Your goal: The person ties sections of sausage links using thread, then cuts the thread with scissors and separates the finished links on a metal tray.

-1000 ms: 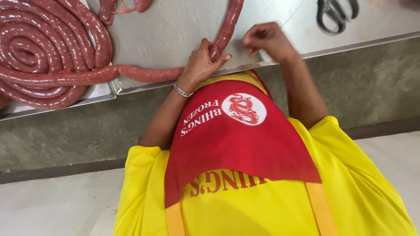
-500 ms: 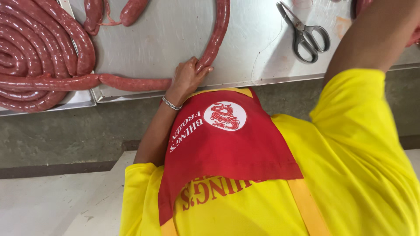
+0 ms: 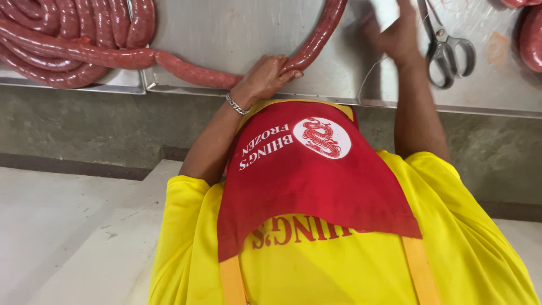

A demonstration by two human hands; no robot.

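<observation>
Moved back to the steel table (image 3: 237,34), the right hand (image 3: 398,36) is seen blurred beside grey scissors (image 3: 446,48), grip unclear; the long red sausage (image 3: 197,70) at centre is pinched by the left hand (image 3: 265,79).

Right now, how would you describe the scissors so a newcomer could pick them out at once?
Start at the steel table across the top. Follow it past the long red sausage rope pinched by the left hand to the right hand. The scissors lie just beyond it: bare metal, looped handles, the only thing there that is not red.
</observation>
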